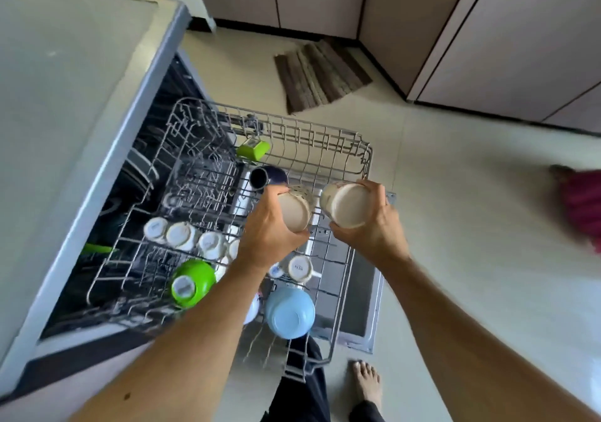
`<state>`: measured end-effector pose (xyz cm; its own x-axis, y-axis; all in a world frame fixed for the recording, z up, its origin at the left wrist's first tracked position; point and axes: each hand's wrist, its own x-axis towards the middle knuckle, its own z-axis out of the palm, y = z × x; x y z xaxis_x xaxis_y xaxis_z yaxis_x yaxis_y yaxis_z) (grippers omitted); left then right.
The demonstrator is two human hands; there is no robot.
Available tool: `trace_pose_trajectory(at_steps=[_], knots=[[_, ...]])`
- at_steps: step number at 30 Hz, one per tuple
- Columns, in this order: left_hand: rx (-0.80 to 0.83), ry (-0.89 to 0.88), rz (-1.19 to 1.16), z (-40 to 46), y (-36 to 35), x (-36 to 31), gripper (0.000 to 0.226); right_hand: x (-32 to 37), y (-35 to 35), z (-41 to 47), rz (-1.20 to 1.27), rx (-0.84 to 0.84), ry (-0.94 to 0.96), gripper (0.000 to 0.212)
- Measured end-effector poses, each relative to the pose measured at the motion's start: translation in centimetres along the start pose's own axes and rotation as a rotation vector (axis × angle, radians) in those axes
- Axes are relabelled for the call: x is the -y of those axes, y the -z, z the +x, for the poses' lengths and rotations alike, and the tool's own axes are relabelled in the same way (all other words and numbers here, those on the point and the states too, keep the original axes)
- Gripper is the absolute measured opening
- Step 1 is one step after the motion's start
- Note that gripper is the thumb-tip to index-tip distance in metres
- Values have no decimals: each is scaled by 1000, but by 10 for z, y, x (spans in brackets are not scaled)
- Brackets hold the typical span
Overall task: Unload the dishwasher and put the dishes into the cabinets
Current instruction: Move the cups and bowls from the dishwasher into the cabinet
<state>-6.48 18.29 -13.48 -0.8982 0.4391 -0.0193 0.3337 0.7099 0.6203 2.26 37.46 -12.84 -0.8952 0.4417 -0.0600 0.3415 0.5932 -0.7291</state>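
Observation:
The dishwasher's upper wire rack (325,142) is pulled out over the open door. My left hand (270,230) grips a cream mug (294,212) turned bottom up, just above the rack. My right hand (370,230) grips a second cream mug (346,205), also bottom toward me. Still in the rack are several small white cups (180,234), a green bowl (192,283), a light blue bowl (289,312), a dark blue mug (266,176) and a small green cup (253,149).
The grey counter top (58,103) runs along the left. Closed cabinet doors (504,38) line the far side and the right. A brown striped mat (320,75) lies on the pale floor. A blurred red thing (582,204) is at the right edge. My bare foot (367,382) stands beside the door.

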Motion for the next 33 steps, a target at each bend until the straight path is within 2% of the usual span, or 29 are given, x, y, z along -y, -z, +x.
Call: trace_pose_trajectory(at_steps=[3,8,13,18,28,30,33], knots=[[-83,46,-76,-41,27,-30,92,26,26,-28,70,-49,50,89],[-251,132,-126,-113,71,-82,88,70,79,-72,176,-18,167,87],[-409,192,-110,-170,108,-119,89,111,112,-112,255,125,224,85],[-627,282,-173,-220,151,-141,85,160,130,-139,301,190,311,82],[-1040,411,-295,-307,260,-136,87,300,100,-183,609,306,533,81],[-1108,427,-285,-323,286,-130,87,336,93,-197,674,368,555,77],[-1214,417,-297,-349,329,-115,83,392,76,-220,759,555,598,76]])
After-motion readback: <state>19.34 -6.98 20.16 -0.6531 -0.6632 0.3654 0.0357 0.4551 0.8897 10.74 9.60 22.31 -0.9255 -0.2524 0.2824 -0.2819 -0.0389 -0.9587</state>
